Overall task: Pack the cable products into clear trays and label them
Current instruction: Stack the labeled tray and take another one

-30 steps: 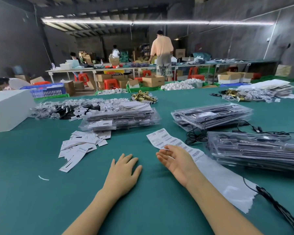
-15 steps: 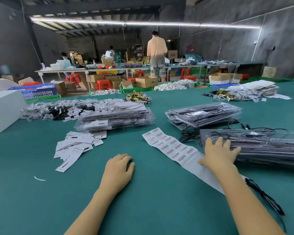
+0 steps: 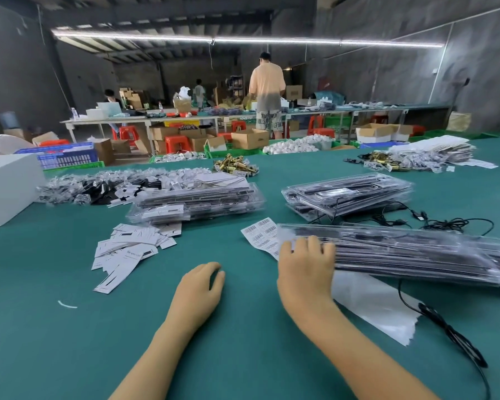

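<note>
The stack of clear trays (image 3: pixel 416 252) lies at the right of the frame, its near-left end under the right hand (image 3: pixel 303 264). That hand is spread flat, fingers (image 3: pixel 315 246) wide over the top tray's corner, pressing or gripping the end of the stack; whether the thumb hooks underneath cannot be told. The trays look blurred, so the stack is probably being slid across the green surface (image 3: pixel 70 342).

Under that end lies the strip of barcode labels (image 3: pixel 260 235), its printed part showing at centre frame and its blank backing (image 3: pixel 373 307) trailing toward the lower right. To do this step well, the stack should come clear of the strip, not drag it along; crumpled labels will not peel cleanly. Thin plastic trays slip on each other, so pressure straight down on the top one and a slow pull would keep the pile square.

The left hand (image 3: pixel 202 287) rests palm down on the surface at centre, fingers loosely together and holding nothing; it could pin the strip while the stack moves.

A loose black cable (image 3: pixel 451 333) runs beside the backing at lower right and could snag. Further out, two more tray stacks (image 3: pixel 197 200) sit in mid frame, and scattered paper cards (image 3: pixel 127 249) lie to the left.
</note>
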### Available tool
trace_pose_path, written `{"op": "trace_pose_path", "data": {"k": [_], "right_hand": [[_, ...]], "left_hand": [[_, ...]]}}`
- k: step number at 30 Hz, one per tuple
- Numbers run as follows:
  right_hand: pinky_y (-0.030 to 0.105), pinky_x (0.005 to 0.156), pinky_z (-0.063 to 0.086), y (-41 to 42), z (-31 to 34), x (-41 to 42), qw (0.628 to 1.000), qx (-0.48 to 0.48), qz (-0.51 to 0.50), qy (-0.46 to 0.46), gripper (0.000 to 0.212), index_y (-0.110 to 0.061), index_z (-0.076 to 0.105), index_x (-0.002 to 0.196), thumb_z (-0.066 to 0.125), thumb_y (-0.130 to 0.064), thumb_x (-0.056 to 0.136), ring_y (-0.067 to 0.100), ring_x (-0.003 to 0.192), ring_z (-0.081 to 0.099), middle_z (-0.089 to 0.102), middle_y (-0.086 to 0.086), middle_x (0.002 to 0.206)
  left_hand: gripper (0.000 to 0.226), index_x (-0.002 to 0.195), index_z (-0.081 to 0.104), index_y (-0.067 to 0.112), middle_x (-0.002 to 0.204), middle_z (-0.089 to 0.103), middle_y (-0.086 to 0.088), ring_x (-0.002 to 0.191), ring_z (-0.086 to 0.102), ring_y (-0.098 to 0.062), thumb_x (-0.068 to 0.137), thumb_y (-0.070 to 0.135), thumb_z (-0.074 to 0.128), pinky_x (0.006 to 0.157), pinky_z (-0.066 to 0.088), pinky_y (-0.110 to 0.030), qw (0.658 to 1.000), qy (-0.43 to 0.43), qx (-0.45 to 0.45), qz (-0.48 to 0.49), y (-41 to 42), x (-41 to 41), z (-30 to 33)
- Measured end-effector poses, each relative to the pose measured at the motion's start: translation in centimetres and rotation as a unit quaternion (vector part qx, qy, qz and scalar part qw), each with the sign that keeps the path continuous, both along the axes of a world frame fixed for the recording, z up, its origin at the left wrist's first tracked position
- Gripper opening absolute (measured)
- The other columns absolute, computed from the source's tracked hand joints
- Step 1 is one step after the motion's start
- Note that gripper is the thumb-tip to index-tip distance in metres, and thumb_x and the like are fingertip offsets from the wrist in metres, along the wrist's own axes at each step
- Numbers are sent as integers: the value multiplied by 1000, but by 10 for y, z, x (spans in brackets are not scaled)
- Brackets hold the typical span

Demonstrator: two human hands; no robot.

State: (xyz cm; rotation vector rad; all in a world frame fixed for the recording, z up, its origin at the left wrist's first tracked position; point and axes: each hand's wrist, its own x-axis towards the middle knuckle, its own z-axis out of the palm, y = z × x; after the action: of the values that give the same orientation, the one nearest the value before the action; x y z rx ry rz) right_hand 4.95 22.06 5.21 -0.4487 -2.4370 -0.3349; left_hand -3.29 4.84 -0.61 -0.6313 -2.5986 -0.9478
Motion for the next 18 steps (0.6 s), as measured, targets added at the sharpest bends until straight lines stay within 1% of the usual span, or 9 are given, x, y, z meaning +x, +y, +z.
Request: {"op": "trace_pose_path", "data": {"k": [2, 4, 6, 7, 9, 11, 13, 15, 18], "right_hand": [[33, 67, 32, -22, -8, 4, 997, 32, 57, 48, 27, -12, 71, 75, 66, -8, 49, 24, 65, 56, 60, 4, 65], [37, 71, 43, -41, -18, 6, 990, 55, 107, 71, 28, -11, 72, 82, 54, -8, 61, 26, 69, 58, 62, 7, 71], [43, 80, 52, -53, -28, 7, 983, 69, 151, 76, 30, -12, 72, 86, 47, -11, 71, 25, 75, 62, 65, 6, 78], [45, 85, 53, -57, -32, 7, 980, 77, 167, 75, 30, -13, 72, 88, 45, -13, 75, 24, 78, 63, 67, 5, 81], [49, 90, 51, -63, -37, 7, 975, 90, 189, 76, 29, -14, 73, 89, 45, -12, 79, 24, 80, 65, 68, 5, 84], [50, 91, 50, -66, -41, 5, 967, 93, 221, 81, 26, -13, 72, 86, 48, -10, 79, 25, 81, 65, 69, 6, 84], [48, 93, 50, -67, -44, 5, 958, 91, 261, 76, 23, -14, 71, 84, 48, -10, 79, 24, 81, 65, 69, 6, 84], [45, 95, 49, -63, -45, 3, 949, 86, 295, 71, 24, -15, 71, 88, 48, -13, 82, 22, 83, 65, 70, 5, 88], [44, 97, 47, -53, -40, 1, 928, 80, 359, 64, 35, -16, 67, 117, 52, -34, 91, 19, 95, 66, 67, 7, 116]], "left_hand": [[13, 88, 62, 28, 84, 68, 14, 82, 62, -5, 95, 20, 54, 70, 41, -13, 995, 7, 97, 17, -2, 7, 3], [18, 83, 62, 29, 76, 72, 9, 80, 68, -5, 96, 20, 54, 69, 51, -15, 971, -42, 235, 20, -3, 13, 6], [20, 93, 66, 18, 80, 74, -2, 80, 72, -21, 98, 30, 51, 59, 57, -27, 897, -214, 386, -3, 0, 16, 14], [28, 98, 64, 13, 82, 75, -6, 75, 72, -25, 98, 36, 49, 54, 56, -29, 859, -294, 419, -14, 0, 17, 18], [42, 104, 62, 7, 89, 74, -9, 67, 69, -24, 93, 46, 51, 53, 52, -27, 806, -404, 431, -42, 2, 16, 24], [48, 106, 62, 3, 95, 66, -13, 77, 60, -25, 86, 46, 60, 64, 48, -29, 756, -474, 440, -98, 4, 16, 25], [39, 101, 62, 2, 93, 61, -16, 80, 58, -25, 79, 33, 71, 70, 48, -32, 732, -497, 442, -148, 1, 18, 26], [28, 97, 60, 4, 89, 62, -13, 71, 61, -22, 76, 20, 71, 63, 50, -30, 710, -503, 467, -159, -2, 18, 27], [17, 89, 63, 9, 87, 69, -14, 67, 68, -22, 74, 16, 65, 53, 56, -29, 684, -492, 522, -131, -7, 14, 28]]}}
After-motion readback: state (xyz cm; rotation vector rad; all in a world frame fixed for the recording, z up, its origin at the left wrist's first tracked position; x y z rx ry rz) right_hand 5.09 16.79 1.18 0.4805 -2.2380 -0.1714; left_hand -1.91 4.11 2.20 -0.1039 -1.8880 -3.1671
